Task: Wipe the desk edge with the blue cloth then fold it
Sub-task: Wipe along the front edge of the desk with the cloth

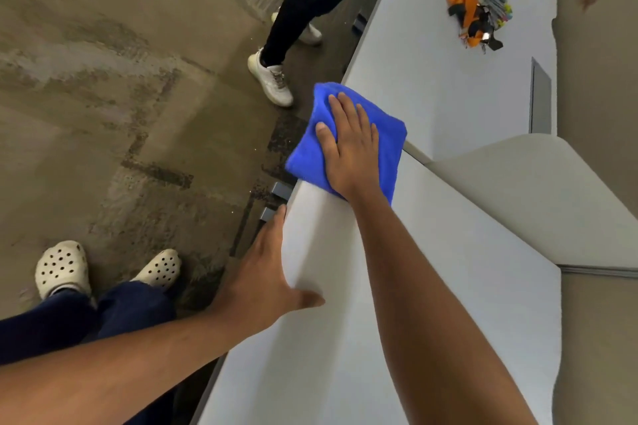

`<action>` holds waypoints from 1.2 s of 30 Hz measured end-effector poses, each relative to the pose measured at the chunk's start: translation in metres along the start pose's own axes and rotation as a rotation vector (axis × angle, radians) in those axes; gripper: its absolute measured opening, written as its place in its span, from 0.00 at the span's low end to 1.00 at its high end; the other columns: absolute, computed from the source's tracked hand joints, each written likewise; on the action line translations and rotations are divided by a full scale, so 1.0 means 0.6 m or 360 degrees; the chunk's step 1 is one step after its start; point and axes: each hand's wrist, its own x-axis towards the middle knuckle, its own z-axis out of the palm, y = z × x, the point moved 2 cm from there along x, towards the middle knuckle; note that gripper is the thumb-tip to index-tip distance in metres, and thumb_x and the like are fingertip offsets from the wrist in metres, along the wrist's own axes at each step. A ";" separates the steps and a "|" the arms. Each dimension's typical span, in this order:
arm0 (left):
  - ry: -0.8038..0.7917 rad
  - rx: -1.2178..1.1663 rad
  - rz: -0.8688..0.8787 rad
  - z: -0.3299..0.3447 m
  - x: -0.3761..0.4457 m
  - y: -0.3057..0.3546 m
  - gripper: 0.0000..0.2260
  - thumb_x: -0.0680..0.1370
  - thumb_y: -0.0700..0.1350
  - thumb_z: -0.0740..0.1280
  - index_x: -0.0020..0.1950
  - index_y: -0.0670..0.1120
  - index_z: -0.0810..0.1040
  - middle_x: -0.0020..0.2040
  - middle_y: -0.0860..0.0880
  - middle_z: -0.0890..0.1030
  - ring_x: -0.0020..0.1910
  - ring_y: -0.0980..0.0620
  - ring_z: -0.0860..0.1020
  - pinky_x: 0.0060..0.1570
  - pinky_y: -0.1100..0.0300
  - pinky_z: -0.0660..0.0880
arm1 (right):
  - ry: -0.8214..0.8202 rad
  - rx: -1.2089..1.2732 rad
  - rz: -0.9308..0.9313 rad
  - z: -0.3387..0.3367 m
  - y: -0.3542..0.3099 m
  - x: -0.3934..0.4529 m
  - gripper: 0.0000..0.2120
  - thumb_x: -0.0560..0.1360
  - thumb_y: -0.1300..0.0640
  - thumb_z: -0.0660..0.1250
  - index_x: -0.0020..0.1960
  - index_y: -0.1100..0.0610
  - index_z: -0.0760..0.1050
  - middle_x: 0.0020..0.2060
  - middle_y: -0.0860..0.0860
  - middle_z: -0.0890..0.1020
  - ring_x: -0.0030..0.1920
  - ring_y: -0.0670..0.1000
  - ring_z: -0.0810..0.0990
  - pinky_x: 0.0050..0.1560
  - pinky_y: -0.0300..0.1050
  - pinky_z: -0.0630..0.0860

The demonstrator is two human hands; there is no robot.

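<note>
A blue cloth [307,152] lies over the left edge of the white desk [431,252], partly hanging past it. My right hand [348,145] presses flat on the cloth with fingers spread. My left hand [269,262] rests on the desk edge nearer to me, fingers over the side and thumb on the top, holding nothing.
Another person's legs in black trousers and white shoes [271,79] stand by the desk edge farther on. An orange and black bundle of items [474,19] lies on the far desk. A beige divider panel [538,197] rises at right. My feet in white clogs [62,267] stand on carpet.
</note>
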 end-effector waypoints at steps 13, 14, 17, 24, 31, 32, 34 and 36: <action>-0.0078 -0.0069 -0.0010 -0.012 -0.015 0.027 0.62 0.65 0.56 0.83 0.83 0.54 0.40 0.84 0.54 0.52 0.82 0.49 0.56 0.76 0.50 0.60 | 0.0200 0.0080 0.0696 -0.032 0.168 -0.095 0.27 0.87 0.47 0.52 0.84 0.53 0.54 0.83 0.49 0.59 0.83 0.54 0.54 0.81 0.63 0.52; -0.0075 -0.0065 -0.0010 -0.012 -0.014 0.026 0.62 0.65 0.56 0.84 0.83 0.54 0.40 0.84 0.54 0.52 0.81 0.49 0.56 0.76 0.50 0.61 | 0.0188 0.0055 0.0723 -0.023 0.144 -0.104 0.28 0.87 0.46 0.50 0.85 0.51 0.50 0.84 0.47 0.55 0.84 0.53 0.50 0.82 0.63 0.49; -0.0058 -0.0066 0.0017 -0.009 -0.012 0.023 0.63 0.64 0.55 0.84 0.83 0.54 0.41 0.83 0.54 0.54 0.79 0.51 0.60 0.71 0.56 0.65 | 0.0133 0.0044 0.0476 0.007 0.074 -0.177 0.28 0.86 0.42 0.47 0.84 0.43 0.44 0.84 0.43 0.51 0.85 0.50 0.47 0.83 0.59 0.44; -0.0067 -0.0225 -0.0033 0.011 -0.039 -0.017 0.61 0.63 0.57 0.84 0.60 0.83 0.30 0.59 0.85 0.50 0.59 0.89 0.51 0.43 0.91 0.59 | -0.0028 -0.0097 0.0167 0.026 0.036 -0.221 0.31 0.82 0.31 0.41 0.82 0.35 0.36 0.84 0.39 0.46 0.84 0.48 0.43 0.83 0.60 0.45; -0.0136 -0.0184 -0.0135 -0.001 -0.036 -0.016 0.61 0.66 0.63 0.79 0.78 0.66 0.32 0.82 0.64 0.47 0.78 0.60 0.56 0.72 0.61 0.58 | 0.0079 -0.0123 0.0198 0.011 0.015 -0.003 0.33 0.82 0.35 0.50 0.83 0.47 0.54 0.82 0.47 0.62 0.82 0.54 0.58 0.82 0.62 0.52; -0.0146 -0.0183 -0.0117 -0.004 -0.037 -0.015 0.61 0.66 0.64 0.79 0.79 0.65 0.32 0.82 0.64 0.46 0.79 0.58 0.55 0.74 0.60 0.57 | 0.0094 -0.0124 0.0186 0.009 0.009 0.018 0.33 0.82 0.35 0.51 0.82 0.49 0.58 0.79 0.49 0.67 0.80 0.55 0.63 0.81 0.61 0.56; -0.0133 -0.0184 -0.0053 -0.008 -0.038 -0.016 0.62 0.66 0.64 0.80 0.80 0.64 0.33 0.82 0.65 0.45 0.79 0.60 0.54 0.75 0.59 0.57 | 0.0123 -0.0124 0.0150 0.007 -0.002 0.045 0.30 0.81 0.37 0.55 0.78 0.52 0.65 0.73 0.50 0.74 0.73 0.55 0.72 0.77 0.59 0.63; -0.0117 -0.0178 -0.0014 -0.008 -0.039 -0.018 0.62 0.66 0.63 0.80 0.81 0.63 0.35 0.82 0.65 0.45 0.75 0.64 0.53 0.75 0.58 0.58 | 0.0130 -0.0132 0.0137 0.006 -0.007 0.057 0.26 0.82 0.40 0.57 0.76 0.52 0.67 0.69 0.51 0.77 0.69 0.56 0.75 0.75 0.58 0.66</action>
